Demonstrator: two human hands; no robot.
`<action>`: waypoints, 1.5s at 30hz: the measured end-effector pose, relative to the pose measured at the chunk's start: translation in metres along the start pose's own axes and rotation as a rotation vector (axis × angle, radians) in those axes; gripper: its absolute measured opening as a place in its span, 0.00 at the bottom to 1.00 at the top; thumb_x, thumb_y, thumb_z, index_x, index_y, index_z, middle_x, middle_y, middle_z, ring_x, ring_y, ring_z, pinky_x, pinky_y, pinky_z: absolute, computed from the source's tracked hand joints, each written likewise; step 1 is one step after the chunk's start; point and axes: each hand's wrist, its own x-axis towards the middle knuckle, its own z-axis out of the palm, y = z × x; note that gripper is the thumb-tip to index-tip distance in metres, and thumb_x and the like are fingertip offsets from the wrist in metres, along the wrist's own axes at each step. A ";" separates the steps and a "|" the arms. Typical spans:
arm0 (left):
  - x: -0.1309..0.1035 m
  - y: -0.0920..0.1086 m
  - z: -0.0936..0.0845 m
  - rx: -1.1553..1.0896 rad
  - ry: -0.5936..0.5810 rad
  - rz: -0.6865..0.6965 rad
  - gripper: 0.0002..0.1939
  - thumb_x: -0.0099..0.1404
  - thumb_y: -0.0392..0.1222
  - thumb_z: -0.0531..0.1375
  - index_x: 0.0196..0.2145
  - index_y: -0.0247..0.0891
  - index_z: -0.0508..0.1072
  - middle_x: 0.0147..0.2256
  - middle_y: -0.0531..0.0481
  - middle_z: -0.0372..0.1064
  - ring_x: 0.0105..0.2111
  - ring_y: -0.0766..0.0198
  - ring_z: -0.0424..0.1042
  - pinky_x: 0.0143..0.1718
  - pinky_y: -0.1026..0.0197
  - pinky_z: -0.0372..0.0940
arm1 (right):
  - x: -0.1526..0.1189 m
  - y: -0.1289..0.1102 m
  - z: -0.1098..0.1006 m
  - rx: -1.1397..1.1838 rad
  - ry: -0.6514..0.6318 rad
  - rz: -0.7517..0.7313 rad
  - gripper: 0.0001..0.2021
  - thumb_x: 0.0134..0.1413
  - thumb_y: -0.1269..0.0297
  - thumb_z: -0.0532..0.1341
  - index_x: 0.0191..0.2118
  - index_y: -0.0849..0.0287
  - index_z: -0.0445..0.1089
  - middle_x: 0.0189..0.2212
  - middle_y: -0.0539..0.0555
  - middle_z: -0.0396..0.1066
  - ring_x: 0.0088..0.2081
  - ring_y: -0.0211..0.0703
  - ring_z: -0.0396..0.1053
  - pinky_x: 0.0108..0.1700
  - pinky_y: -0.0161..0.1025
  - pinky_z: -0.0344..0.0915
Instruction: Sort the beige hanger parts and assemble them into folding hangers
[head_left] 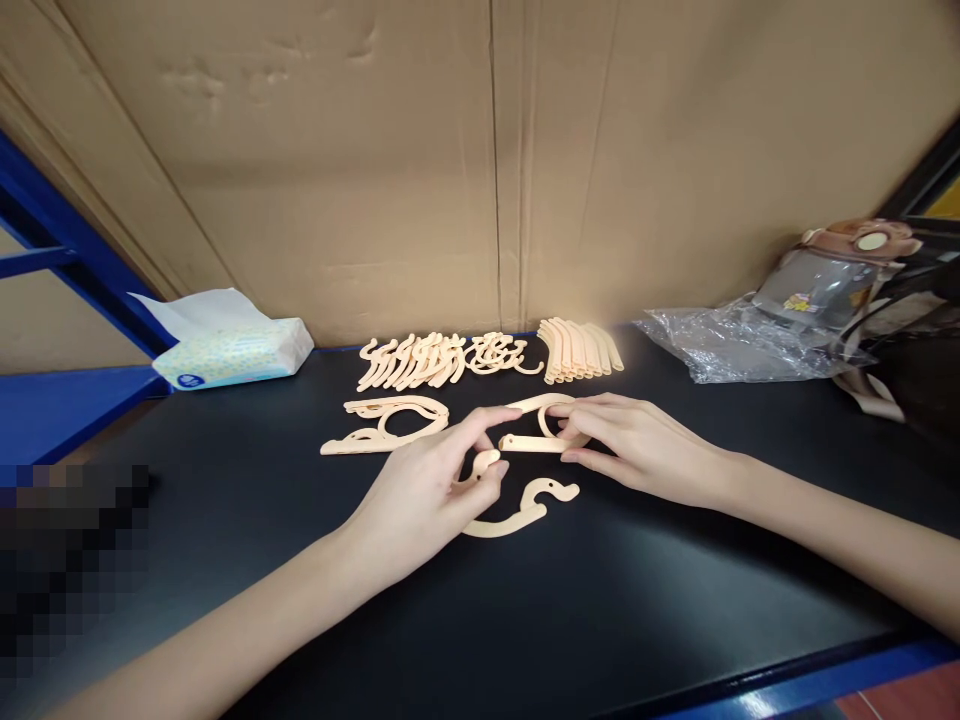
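Observation:
My right hand is closed on a cream plastic assembly, which has two arms and a ring between them. My left hand pinches a small cream piece between thumb and fingers, and its index fingertip touches the upper arm of the assembly. Just below my hands a curved cream hook piece lies on the black table, beside another curved piece partly hidden by my left hand. To the left rests a similar cream assembly, flat on the table.
Along the back of the black table lie piles of cream hooks, rings and curved tubes. A tissue pack sits back left. Clear plastic wrap and a bottle occupy the right. Cardboard stands behind.

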 end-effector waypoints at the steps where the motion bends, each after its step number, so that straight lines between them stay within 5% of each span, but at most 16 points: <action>1: 0.001 0.000 0.000 0.022 0.010 -0.007 0.18 0.65 0.43 0.55 0.53 0.51 0.65 0.28 0.60 0.64 0.21 0.74 0.60 0.24 0.70 0.56 | 0.000 -0.001 0.000 -0.010 -0.007 -0.006 0.07 0.64 0.63 0.52 0.38 0.56 0.66 0.45 0.55 0.72 0.45 0.46 0.70 0.46 0.44 0.65; 6: 0.005 0.000 0.000 0.090 -0.001 0.027 0.09 0.66 0.45 0.55 0.40 0.45 0.74 0.29 0.57 0.68 0.24 0.71 0.64 0.25 0.69 0.58 | 0.001 -0.004 -0.002 -0.081 -0.037 -0.012 0.08 0.64 0.62 0.52 0.37 0.56 0.66 0.47 0.54 0.71 0.36 0.43 0.70 0.39 0.42 0.65; 11: 0.003 -0.001 -0.001 0.077 -0.034 0.081 0.09 0.67 0.41 0.54 0.41 0.43 0.74 0.32 0.56 0.70 0.27 0.71 0.66 0.26 0.71 0.60 | 0.001 -0.003 -0.002 -0.092 -0.029 -0.022 0.11 0.63 0.57 0.53 0.45 0.56 0.66 0.56 0.54 0.63 0.42 0.44 0.69 0.45 0.43 0.65; 16: 0.001 -0.004 0.000 0.034 -0.059 0.112 0.09 0.66 0.41 0.55 0.42 0.45 0.73 0.31 0.57 0.68 0.28 0.72 0.64 0.26 0.74 0.61 | 0.002 -0.001 0.002 -0.101 0.009 -0.060 0.13 0.63 0.58 0.54 0.47 0.59 0.68 0.54 0.56 0.66 0.48 0.45 0.67 0.51 0.44 0.59; 29: 0.002 -0.005 0.001 -0.018 -0.007 0.138 0.08 0.65 0.39 0.57 0.40 0.42 0.75 0.29 0.55 0.67 0.27 0.73 0.63 0.23 0.75 0.60 | 0.002 -0.001 0.010 -0.187 0.147 -0.062 0.15 0.59 0.56 0.58 0.47 0.60 0.69 0.45 0.56 0.72 0.45 0.49 0.65 0.46 0.46 0.57; 33: 0.003 -0.005 0.001 -0.048 -0.022 0.146 0.07 0.65 0.40 0.57 0.39 0.41 0.75 0.27 0.56 0.65 0.26 0.73 0.62 0.22 0.75 0.58 | 0.002 0.000 0.009 -0.215 0.194 -0.051 0.16 0.56 0.54 0.60 0.46 0.58 0.67 0.49 0.54 0.71 0.53 0.53 0.61 0.54 0.53 0.52; 36: 0.004 -0.003 0.000 -0.062 -0.036 0.153 0.07 0.65 0.40 0.57 0.38 0.40 0.75 0.27 0.56 0.65 0.25 0.74 0.62 0.22 0.75 0.57 | 0.002 0.002 0.009 -0.173 0.157 -0.063 0.16 0.54 0.54 0.61 0.43 0.59 0.64 0.50 0.57 0.70 0.60 0.56 0.54 0.61 0.58 0.44; 40: 0.004 -0.001 -0.001 -0.085 -0.042 0.137 0.06 0.65 0.40 0.57 0.37 0.40 0.75 0.27 0.57 0.66 0.26 0.74 0.62 0.22 0.74 0.57 | 0.001 0.003 0.010 -0.077 0.111 -0.086 0.16 0.56 0.56 0.59 0.46 0.59 0.60 0.52 0.62 0.67 0.61 0.52 0.54 0.62 0.56 0.49; 45: 0.006 0.000 -0.002 -0.083 -0.051 0.106 0.06 0.64 0.41 0.58 0.37 0.41 0.75 0.26 0.58 0.67 0.25 0.74 0.62 0.23 0.73 0.56 | 0.001 0.001 0.010 -0.082 0.041 -0.140 0.06 0.61 0.61 0.55 0.40 0.58 0.62 0.51 0.57 0.68 0.64 0.52 0.50 0.64 0.59 0.44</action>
